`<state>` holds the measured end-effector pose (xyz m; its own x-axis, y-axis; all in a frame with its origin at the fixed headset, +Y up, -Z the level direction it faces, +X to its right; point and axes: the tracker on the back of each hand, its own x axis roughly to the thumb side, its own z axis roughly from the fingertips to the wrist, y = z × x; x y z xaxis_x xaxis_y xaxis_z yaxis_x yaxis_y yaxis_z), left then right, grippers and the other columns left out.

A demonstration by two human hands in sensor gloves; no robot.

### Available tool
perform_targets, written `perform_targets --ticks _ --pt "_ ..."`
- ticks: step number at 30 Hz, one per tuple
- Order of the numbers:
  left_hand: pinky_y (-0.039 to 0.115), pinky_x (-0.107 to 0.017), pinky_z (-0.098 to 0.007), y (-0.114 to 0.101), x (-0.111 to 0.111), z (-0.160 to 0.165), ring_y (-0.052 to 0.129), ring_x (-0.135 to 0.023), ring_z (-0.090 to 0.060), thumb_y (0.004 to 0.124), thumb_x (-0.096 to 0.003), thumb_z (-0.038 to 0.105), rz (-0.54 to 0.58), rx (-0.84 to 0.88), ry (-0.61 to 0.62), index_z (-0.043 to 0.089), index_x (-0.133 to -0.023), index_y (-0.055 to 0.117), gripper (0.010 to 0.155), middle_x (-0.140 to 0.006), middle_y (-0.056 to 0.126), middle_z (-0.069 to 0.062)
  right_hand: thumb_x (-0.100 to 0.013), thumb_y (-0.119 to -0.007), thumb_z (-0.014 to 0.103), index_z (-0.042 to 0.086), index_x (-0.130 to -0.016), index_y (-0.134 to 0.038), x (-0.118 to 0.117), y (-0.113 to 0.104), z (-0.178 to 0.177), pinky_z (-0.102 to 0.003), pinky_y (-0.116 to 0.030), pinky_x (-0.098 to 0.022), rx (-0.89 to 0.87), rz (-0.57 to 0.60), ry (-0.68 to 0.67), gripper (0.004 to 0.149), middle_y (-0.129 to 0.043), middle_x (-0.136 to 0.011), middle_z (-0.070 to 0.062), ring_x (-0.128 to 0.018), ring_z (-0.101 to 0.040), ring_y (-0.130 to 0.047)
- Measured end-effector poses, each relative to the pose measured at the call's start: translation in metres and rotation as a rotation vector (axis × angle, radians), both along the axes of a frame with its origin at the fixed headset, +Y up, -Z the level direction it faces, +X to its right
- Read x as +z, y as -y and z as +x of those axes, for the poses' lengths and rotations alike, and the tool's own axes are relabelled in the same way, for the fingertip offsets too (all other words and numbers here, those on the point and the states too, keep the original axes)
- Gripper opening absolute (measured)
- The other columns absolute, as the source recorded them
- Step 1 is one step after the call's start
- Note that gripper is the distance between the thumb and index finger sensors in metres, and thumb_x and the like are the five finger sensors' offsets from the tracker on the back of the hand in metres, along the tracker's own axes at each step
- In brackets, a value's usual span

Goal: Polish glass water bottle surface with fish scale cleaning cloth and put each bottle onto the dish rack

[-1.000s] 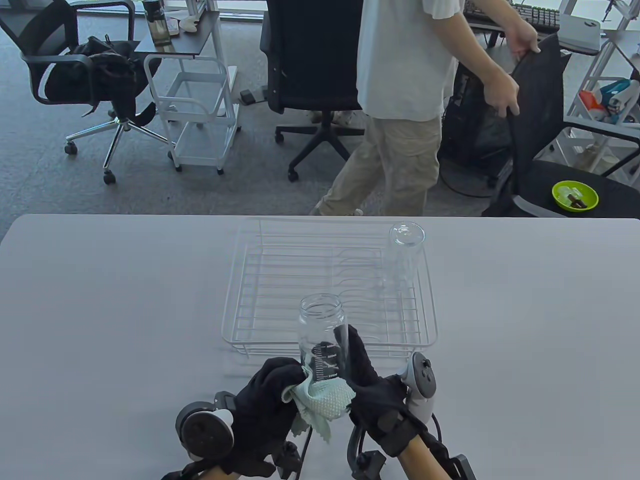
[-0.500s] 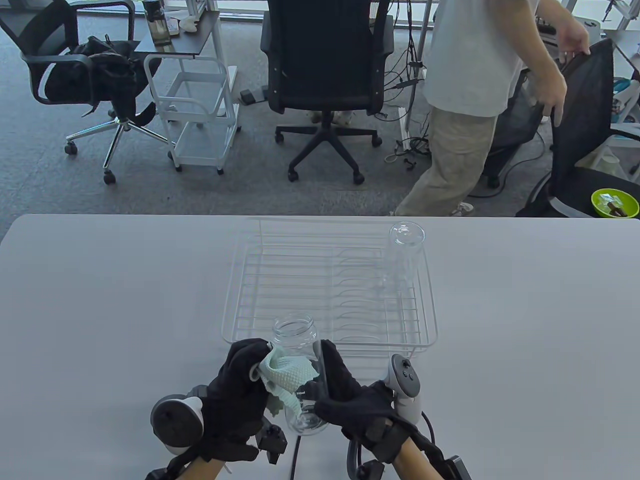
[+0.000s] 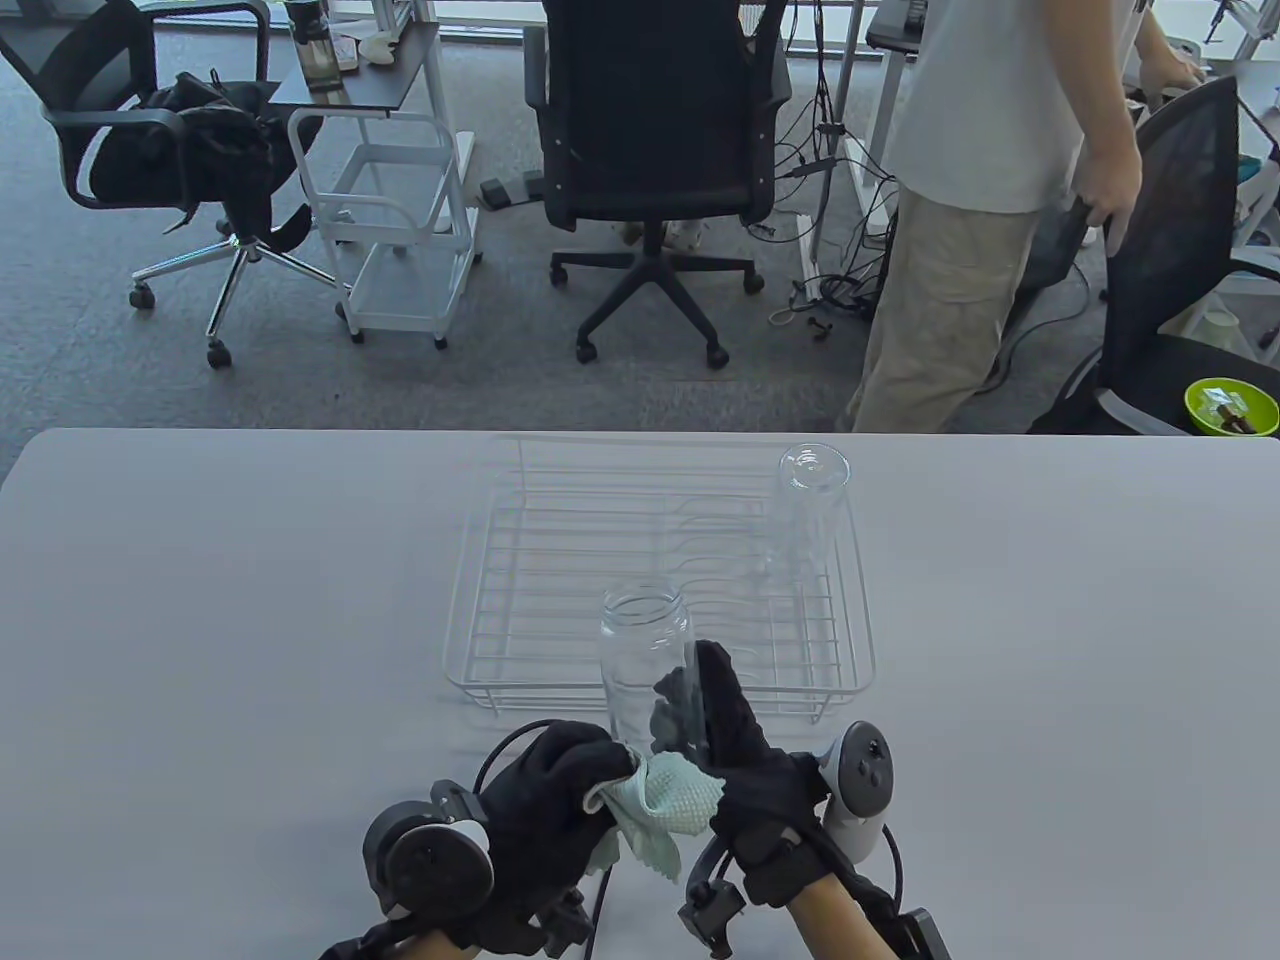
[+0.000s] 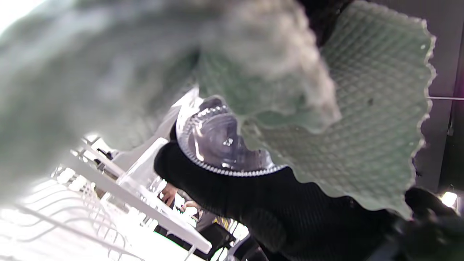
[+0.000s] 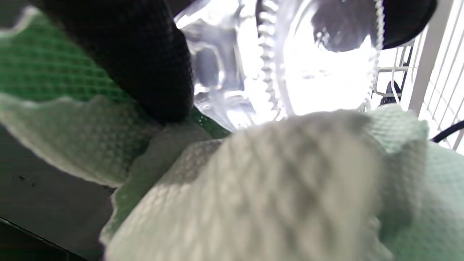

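Note:
A clear glass bottle [image 3: 645, 660] is held upright, mouth up, in front of the near edge of the white wire dish rack [image 3: 500, 610]. My right hand [image 3: 725, 735] grips its lower right side, fingers up along the glass. My left hand [image 3: 560, 790] pinches the pale green fish scale cloth [image 3: 665, 810] against the bottle's base. The left wrist view shows the bottle's ribbed bottom [image 4: 221, 141] under the cloth [image 4: 362, 119]. A second glass bottle [image 3: 810, 510] stands mouth down at the rack's far right corner.
The grey table [image 3: 200, 620] holds only the rack and bottles. Beyond its far edge a person [image 3: 980, 200] stands by office chairs [image 3: 660, 130]. A white cart [image 3: 390, 220] and a green bowl [image 3: 1230, 405] sit further off.
Half a second ago the bottle was tilted low to the left with the cloth near its neck. Now it is raised upright and the cloth sits at its base. The person walked right.

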<state>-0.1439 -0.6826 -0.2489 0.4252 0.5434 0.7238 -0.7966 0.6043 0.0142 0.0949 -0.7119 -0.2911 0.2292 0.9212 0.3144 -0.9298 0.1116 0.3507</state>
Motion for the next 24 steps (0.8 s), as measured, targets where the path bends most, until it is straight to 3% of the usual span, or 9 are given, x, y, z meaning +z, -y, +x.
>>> perform_targets --ticks 3,8,13,24 --pt "0.082 -0.054 -0.052 -0.001 -0.001 -0.003 0.093 -0.066 -0.026 0.08 -0.0543 0.038 -0.006 0.014 0.0 0.034 -0.094 0.068 0.042 -0.091 0.079 -0.01 -0.049 -0.088 0.044 0.018 -0.111 -0.021 0.001 -0.002 -0.004 -0.069 -0.06 -0.058 0.01 -0.014 -0.088 0.095 -0.036 -0.112 -0.016 -0.086 -0.057 -0.055" --pt "0.081 -0.054 -0.052 -0.002 -0.004 -0.012 0.093 -0.067 -0.027 0.08 -0.0538 0.037 -0.029 0.094 -0.018 0.034 -0.094 0.068 0.042 -0.091 0.078 -0.012 -0.05 -0.087 0.037 0.023 -0.108 -0.006 0.004 -0.001 -0.013 -0.07 -0.056 -0.061 0.052 -0.027 -0.202 0.101 -0.019 -0.115 -0.01 -0.089 -0.064 -0.049" --pt "0.081 -0.054 -0.053 -0.005 -0.008 -0.018 0.093 -0.067 -0.027 0.08 -0.0542 0.037 -0.046 0.11 -0.011 0.034 -0.094 0.069 0.042 -0.093 0.079 -0.011 -0.046 -0.094 0.039 0.024 -0.111 -0.02 0.005 -0.008 -0.009 -0.067 -0.069 -0.054 0.097 0.043 -0.046 0.099 -0.034 -0.115 -0.008 -0.086 -0.06 -0.063" --pt "0.082 -0.053 -0.051 -0.006 -0.012 -0.041 0.094 -0.065 -0.026 0.081 -0.0537 0.037 -0.023 0.102 -0.097 0.032 -0.094 0.07 0.042 -0.091 0.082 -0.008 -0.043 -0.099 0.038 0.016 -0.111 -0.035 -0.002 -0.026 0.022 -0.07 -0.071 -0.05 0.16 0.104 0.185 0.097 -0.045 -0.113 -0.01 -0.08 -0.059 -0.062"
